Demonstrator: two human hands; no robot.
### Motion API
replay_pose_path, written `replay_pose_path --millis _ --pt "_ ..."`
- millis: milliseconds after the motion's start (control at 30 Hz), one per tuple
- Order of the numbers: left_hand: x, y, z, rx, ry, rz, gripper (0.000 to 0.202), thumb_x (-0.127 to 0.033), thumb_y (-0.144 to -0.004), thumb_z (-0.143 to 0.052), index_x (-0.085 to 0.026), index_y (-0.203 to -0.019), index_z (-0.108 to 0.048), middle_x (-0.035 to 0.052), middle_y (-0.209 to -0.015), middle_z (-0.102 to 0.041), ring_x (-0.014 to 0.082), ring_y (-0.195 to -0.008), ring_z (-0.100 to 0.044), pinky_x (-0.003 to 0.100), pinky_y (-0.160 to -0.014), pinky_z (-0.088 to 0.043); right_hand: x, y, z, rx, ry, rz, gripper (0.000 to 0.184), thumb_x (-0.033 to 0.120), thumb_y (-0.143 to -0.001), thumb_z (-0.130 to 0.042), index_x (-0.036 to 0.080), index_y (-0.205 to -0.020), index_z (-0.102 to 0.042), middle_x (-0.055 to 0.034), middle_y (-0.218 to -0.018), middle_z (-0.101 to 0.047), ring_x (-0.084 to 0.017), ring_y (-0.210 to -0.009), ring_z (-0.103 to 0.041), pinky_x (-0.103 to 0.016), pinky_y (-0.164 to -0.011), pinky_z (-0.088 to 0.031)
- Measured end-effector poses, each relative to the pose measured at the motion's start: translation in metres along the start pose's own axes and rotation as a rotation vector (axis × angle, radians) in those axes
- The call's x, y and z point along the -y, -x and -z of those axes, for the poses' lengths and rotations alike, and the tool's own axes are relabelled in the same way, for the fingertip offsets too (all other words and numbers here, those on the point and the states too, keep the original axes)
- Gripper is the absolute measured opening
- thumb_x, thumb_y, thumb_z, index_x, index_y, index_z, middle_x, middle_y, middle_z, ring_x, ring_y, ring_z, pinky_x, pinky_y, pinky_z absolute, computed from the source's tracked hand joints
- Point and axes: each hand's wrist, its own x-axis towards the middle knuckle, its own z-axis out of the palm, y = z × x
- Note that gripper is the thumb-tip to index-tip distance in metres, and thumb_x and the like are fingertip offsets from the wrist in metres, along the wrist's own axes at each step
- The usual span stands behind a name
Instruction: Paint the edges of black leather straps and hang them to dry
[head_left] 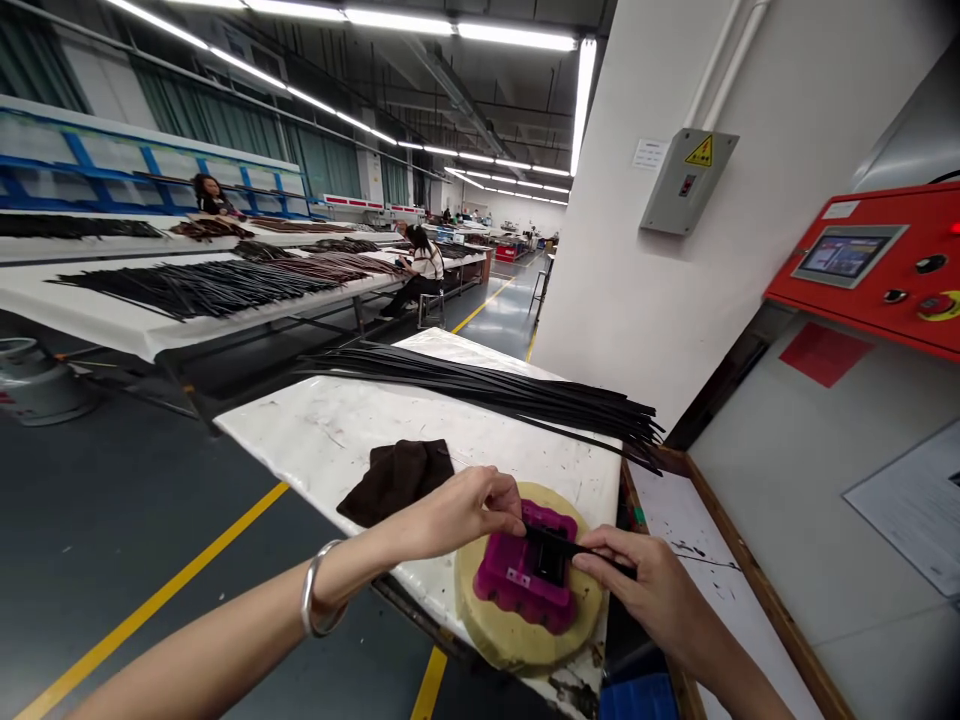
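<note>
A magenta block-shaped tool [517,585] sits on a round yellowish pad [491,625] at the near corner of a white table [337,430]. A thin black strap [592,552] lies across the tool's black opening. My left hand [465,512] pinches the strap at the tool's far left edge, fingers closed; a silver bangle is on that wrist. My right hand [645,585] grips the same strap at the tool's right side, fingers closed.
A dark brown cloth [394,478] lies left of the pad. A fan of long black straps [495,390] crosses the table's far part. A red control panel [877,265] stands at the right. Other people sit at long strap-covered tables behind. A blue bin [637,700] is below.
</note>
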Motion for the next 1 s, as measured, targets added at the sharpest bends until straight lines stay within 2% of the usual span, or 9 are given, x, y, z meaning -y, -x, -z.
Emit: replay_pose_path --millis 133,267,333,600,1000 --pt "0.005 -0.002 -0.011 -0.069 -0.086 -0.081 0.021 -0.036 -0.090 -0.066 -0.017 -0.081 -0.062 0.0022 -0.091 -0.059 0.0179 -0.088 -0.054 0.027 -0.077 -0.042 -0.001 0.000 -0.008 -0.080 0.039 0.051 0.027 0.044 -0.097 -0.053 0.022 -0.090 -0.067 -0.0022 -0.092 -0.070 -0.019 -0.087 -0.064 -0.026 -0.075 -0.044" --pt "0.012 -0.001 -0.014 -0.049 -0.163 -0.261 0.016 -0.029 -0.097 -0.055 -0.018 -0.085 -0.058 0.0038 -0.094 -0.058 0.0202 -0.099 -0.048 0.030 -0.086 -0.041 -0.005 0.003 -0.013 -0.132 0.129 0.072 0.027 0.041 -0.100 -0.049 0.022 -0.092 -0.066 -0.0028 -0.093 -0.070 -0.020 -0.088 -0.064 -0.028 -0.076 -0.044" --pt "0.014 0.000 -0.016 -0.051 -0.215 -0.301 0.016 -0.027 -0.098 -0.053 -0.018 -0.086 -0.059 0.0053 -0.097 -0.057 0.0213 -0.099 -0.046 0.032 -0.087 -0.041 -0.009 0.006 -0.016 -0.142 0.166 0.084 0.026 0.039 -0.101 -0.047 0.022 -0.091 -0.065 -0.0029 -0.092 -0.069 -0.020 -0.086 -0.065 -0.028 -0.074 -0.044" --pt "0.018 0.002 -0.024 -0.072 -0.299 -0.307 0.017 -0.024 -0.099 -0.051 -0.018 -0.084 -0.058 0.0065 -0.099 -0.055 0.0222 -0.097 -0.043 0.034 -0.084 -0.040 -0.017 0.009 -0.026 -0.174 0.243 0.115 0.028 0.038 -0.102 -0.043 0.022 -0.091 -0.064 -0.0042 -0.088 -0.069 -0.020 -0.083 -0.066 -0.028 -0.068 -0.045" --pt "0.015 0.002 -0.026 -0.089 -0.286 -0.313 0.015 -0.023 -0.097 -0.054 -0.018 -0.084 -0.060 0.0065 -0.101 -0.056 0.0225 -0.099 -0.043 0.034 -0.085 -0.040 -0.017 0.013 -0.021 -0.189 0.279 0.146 0.023 0.033 -0.102 -0.045 0.023 -0.093 -0.063 -0.0030 -0.088 -0.068 -0.019 -0.082 -0.066 -0.027 -0.068 -0.044"
